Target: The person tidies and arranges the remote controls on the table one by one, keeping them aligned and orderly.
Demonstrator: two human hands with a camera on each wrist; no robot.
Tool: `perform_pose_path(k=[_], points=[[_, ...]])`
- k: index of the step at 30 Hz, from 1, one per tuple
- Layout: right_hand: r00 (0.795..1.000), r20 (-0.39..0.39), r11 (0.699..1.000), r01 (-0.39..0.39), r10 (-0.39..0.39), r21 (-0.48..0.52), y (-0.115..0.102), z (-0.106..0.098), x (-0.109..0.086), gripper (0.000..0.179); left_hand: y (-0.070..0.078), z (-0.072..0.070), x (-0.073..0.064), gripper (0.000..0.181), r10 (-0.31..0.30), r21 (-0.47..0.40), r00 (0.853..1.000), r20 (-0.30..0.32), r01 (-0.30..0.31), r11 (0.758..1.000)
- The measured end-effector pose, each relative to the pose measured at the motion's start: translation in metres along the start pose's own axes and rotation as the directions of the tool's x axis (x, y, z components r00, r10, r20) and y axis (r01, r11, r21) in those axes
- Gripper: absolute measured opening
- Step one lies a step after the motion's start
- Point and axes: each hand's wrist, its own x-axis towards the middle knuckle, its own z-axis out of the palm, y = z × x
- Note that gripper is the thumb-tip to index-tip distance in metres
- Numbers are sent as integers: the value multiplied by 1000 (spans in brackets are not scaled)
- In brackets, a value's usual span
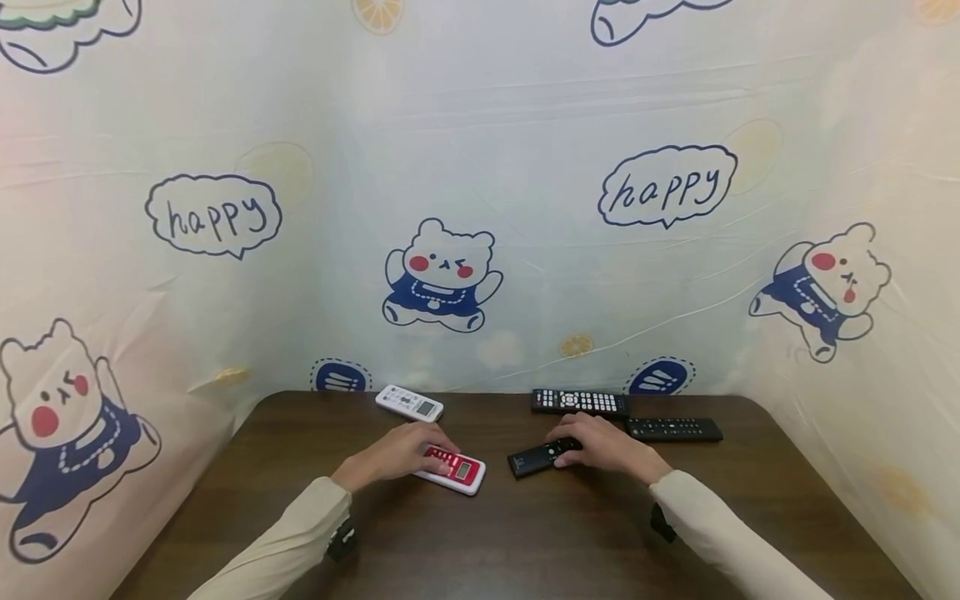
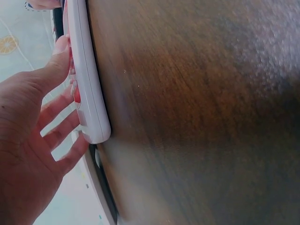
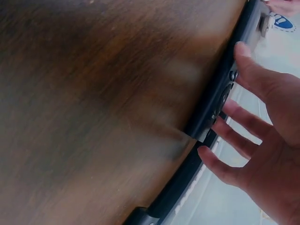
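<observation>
dark wood-grain table, half-curled hands, left holding rounded red-and-white remote, right holding slim black remote

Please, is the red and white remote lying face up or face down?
The red and white remote is face up: in the head view, its buttons and small screen show on top.

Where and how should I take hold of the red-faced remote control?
Probably by the long edges of the red-faced remote control, near its middle, from above and left: it lies flat, and its narrow body should be easy to straddle. The left hand covers its left end.
</observation>
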Motion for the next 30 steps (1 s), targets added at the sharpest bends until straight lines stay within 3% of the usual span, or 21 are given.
perform_pose_path(k=[8, 12, 14, 16, 20, 24, 27, 30], points=[[999, -5, 999, -44, 44, -9, 3, -2, 6, 41, -1, -2, -4, 30, -4, -7, 1000, -19, 4, 1000], [999, 2, 998, -50, 50, 33, 4, -3, 5, 41, -2, 0, -3, 33, -9, 1, 1000, -12, 9, 1000], [999, 2, 996, -34, 34, 84, 8, -2, 3, 39, -2, 0, -3, 35, 3, 10, 1000, -11, -3, 1000], [999, -13, 993, 44, -43, 113, 34, 14, 7, 43, -1, 0, -3, 37, 11, 27, 1000, -7, -11, 1000], [997, 3, 975, 73, -75, 211, 44, 15, 6, 42, 1, -2, -4, 38, 20, 44, 1000, -11, -19, 999], [996, 88, 962, -51, 28, 267, 23, -9, 3, 36, 1, -4, -5, 37, 13, 46, 1000, -21, -12, 999], [995, 100, 971, -19, -5, 239, 24, -17, 2, 30, 1, -4, -6, 38, 16, 73, 1000, -14, -14, 997], [997, 55, 972, 32, -46, 234, 24, -27, 0, 22, 1, -1, -7, 38, 24, 109, 1000, -7, -23, 994]])
